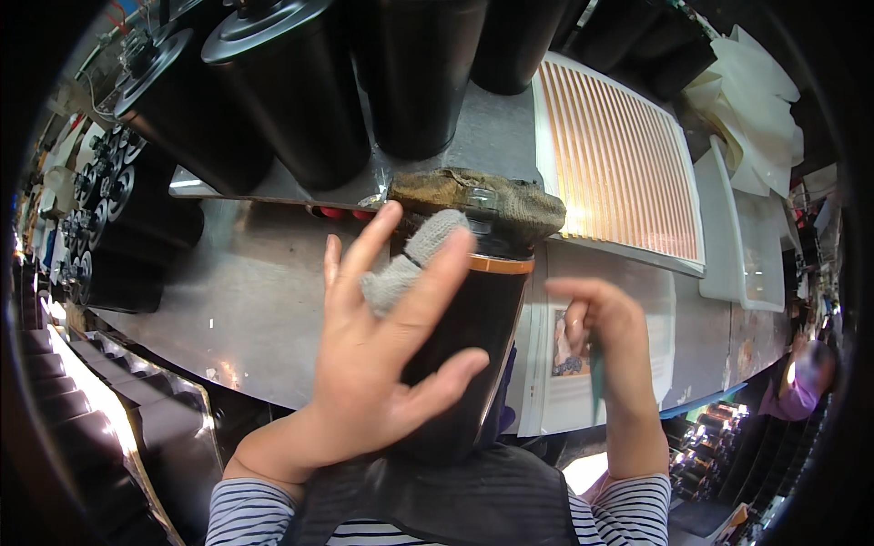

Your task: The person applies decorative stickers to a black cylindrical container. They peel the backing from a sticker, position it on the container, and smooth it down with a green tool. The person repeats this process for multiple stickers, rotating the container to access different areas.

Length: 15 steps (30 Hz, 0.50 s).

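Note:
A black cylinder (464,337) slants from my lap up to the bench edge, with an orange-copper band (499,265) around its far end. That end meets a brown cloth-wrapped support (473,196). Over the cylinder's left side my left hand (382,337) is spread open, grey knit covers (435,238) on two of its fingers; whether it touches the surface I cannot tell. To the right of the cylinder, my right hand (605,318) has its index finger pointing left and its other fingers curled round a thin green tool (597,375), whose kind is unclear.
Several black cylinders (414,82) stand along the raised metal shelf (501,136). At the right lies a sheet of copper-coloured strips (628,164), beside a white plastic bin (765,264). A printed sheet (569,400) lies under my right hand. Another person's purple sleeve (794,396) shows far right.

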Available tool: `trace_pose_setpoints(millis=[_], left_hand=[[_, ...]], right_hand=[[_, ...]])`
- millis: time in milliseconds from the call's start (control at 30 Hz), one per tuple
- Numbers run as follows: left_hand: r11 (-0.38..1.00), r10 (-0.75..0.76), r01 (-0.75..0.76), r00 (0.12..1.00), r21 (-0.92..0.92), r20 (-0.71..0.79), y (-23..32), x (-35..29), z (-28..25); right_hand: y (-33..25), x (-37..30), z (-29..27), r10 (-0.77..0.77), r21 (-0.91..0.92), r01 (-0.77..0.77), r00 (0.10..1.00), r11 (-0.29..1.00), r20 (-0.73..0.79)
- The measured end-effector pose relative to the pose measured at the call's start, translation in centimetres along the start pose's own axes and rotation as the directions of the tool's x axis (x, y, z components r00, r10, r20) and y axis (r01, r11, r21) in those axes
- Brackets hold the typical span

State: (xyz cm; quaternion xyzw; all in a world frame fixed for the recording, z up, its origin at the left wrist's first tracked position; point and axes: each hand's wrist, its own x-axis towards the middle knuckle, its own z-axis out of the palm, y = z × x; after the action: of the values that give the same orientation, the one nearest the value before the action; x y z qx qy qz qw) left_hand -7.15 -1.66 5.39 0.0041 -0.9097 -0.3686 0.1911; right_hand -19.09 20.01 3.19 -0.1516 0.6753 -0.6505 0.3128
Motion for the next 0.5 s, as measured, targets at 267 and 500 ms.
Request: trace_pose_setpoints(millis=[267,500], left_hand=[[0.930,0.181,-0.215,0.974,0.298,0.136,1.3,0.6,0.9],[0.974,-0.021,-0.023,0.982,-0.226,-0.190,-0.5,-1.6,1.0]], right_hand=[[-0.8,0.1,-2.1,0.130,0.166,-0.093,0.965,0.982,-0.227],[-7.6,1.5,6.4,-0.597,-0.509,0.479,0.797,0.715,-0.088]])
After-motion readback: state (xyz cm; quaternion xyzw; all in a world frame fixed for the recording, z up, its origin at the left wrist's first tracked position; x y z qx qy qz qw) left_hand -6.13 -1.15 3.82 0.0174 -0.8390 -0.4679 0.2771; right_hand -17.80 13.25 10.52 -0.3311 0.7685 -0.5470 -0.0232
